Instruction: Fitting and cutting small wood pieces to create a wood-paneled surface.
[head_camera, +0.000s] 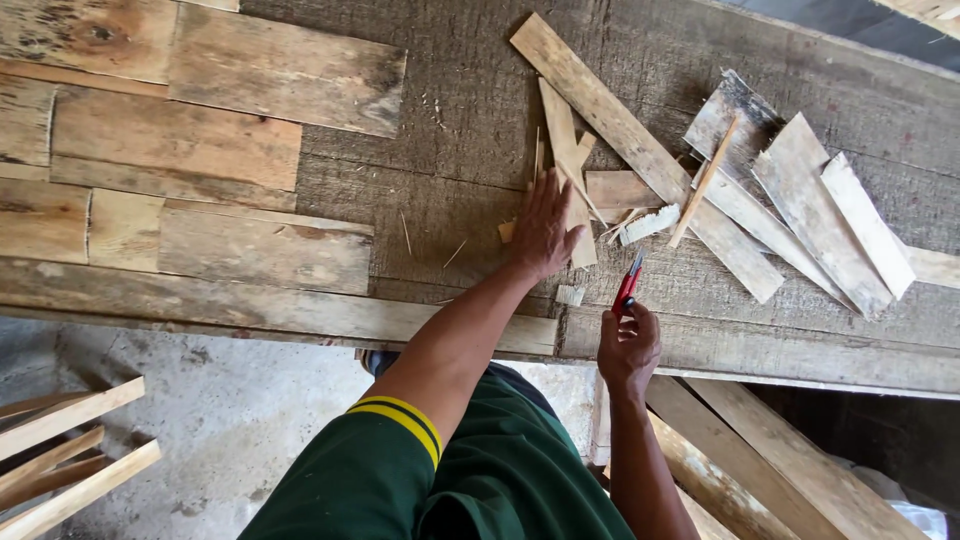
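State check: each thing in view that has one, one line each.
left hand: open, palm down, flat on a wood strip
right hand: closed around the red-handled tool
red-handled tool: held upright, tip toward the scraps; open or shut, cannot tell
long plank: lying diagonally over the scraps
grey offcuts: loose, fanned, overlapping
flat boards: laid side by side, flat
workbench: littered with splinters

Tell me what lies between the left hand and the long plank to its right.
In the head view, between the left hand and the long plank lie a short wood block, thin splinters and a pale scrap.
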